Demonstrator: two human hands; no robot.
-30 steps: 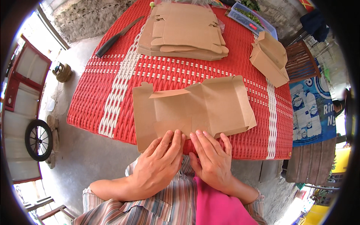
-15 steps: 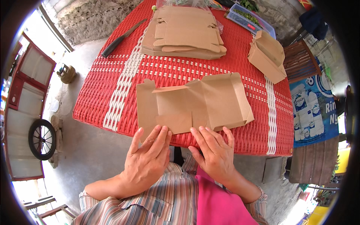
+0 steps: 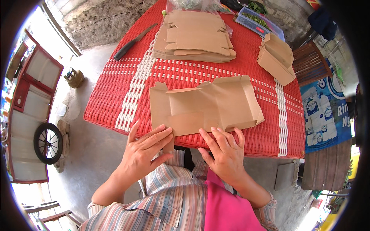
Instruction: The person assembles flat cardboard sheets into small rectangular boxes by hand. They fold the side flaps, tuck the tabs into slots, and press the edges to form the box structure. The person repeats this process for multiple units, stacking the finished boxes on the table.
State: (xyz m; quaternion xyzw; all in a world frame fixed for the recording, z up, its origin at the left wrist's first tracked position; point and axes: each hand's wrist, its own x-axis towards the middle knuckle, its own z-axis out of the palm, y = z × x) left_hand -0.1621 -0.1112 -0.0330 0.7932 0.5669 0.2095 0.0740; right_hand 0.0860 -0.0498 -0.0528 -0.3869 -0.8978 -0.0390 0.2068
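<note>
A partly folded brown cardboard box [image 3: 210, 102] lies opened out at the near edge of the red woven table, its side walls and flaps partly raised. My left hand [image 3: 144, 150] is at its near left corner, fingers stretched over the edge and thumb apart below. A small flap [image 3: 169, 145] hangs down between that thumb and the fingers. My right hand [image 3: 227, 154] rests its spread fingertips on the near edge of the cardboard, right of the middle, with the thumb apart. Neither hand is closed around anything.
Beyond the box lies a stack of flat cardboard blanks [image 3: 198, 36]. A black-handled knife [image 3: 135, 41] is left of it. At the right stands a folded cardboard box [image 3: 276, 59], with a clear plastic tub [image 3: 260, 21] of chopped greens behind. The red table [image 3: 104, 104] has a curved near edge.
My left hand has shifted left along the near edge, its thumb now spread from the fingers, and the hanging flap shows beside it. My right hand stays nearly in place. The whole view has shifted slightly.
</note>
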